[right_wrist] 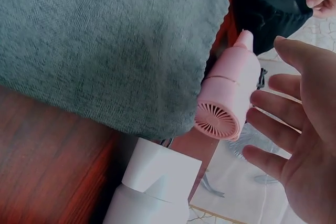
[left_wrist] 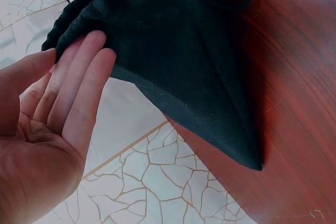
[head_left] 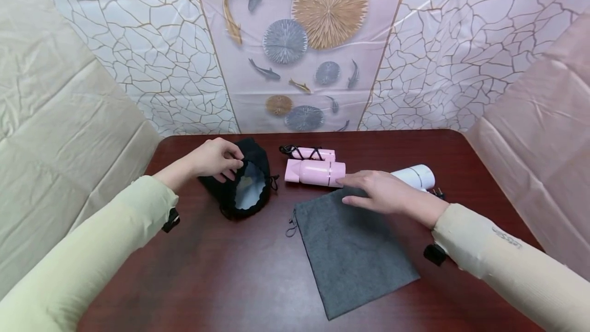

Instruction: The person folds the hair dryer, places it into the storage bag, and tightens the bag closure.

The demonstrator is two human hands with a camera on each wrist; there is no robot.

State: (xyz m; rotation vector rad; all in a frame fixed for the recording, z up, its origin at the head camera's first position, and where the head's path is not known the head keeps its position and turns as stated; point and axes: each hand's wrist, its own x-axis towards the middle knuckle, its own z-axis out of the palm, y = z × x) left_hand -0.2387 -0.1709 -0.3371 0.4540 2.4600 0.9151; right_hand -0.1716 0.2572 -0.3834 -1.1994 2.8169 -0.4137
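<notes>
In the head view my left hand [head_left: 218, 159] pinches the rim of a black drawstring bag [head_left: 215, 188], whose mouth gapes and shows a pale lining. The left wrist view has the thumb at the gathered edge and the other fingers along the outer cloth [left_wrist: 173, 61]. My right hand [head_left: 380, 191] stretches over the top of a grey drawstring pouch [head_left: 359, 255], fingers spread and holding nothing. Its fingertips are right at the vented end of a pink hair dryer [head_left: 315, 172]. In the right wrist view this hand [right_wrist: 310, 114] is beside the dryer [right_wrist: 226, 90].
Behind the dryer lies its pink handle [head_left: 322, 154], wrapped in black cord [head_left: 290, 150]. A white hair dryer [head_left: 415, 175] lies to the right, with a black plug [head_left: 438, 193] beside it. Patterned cloth walls [head_left: 180, 65] stand around the dark red table [head_left: 239, 270].
</notes>
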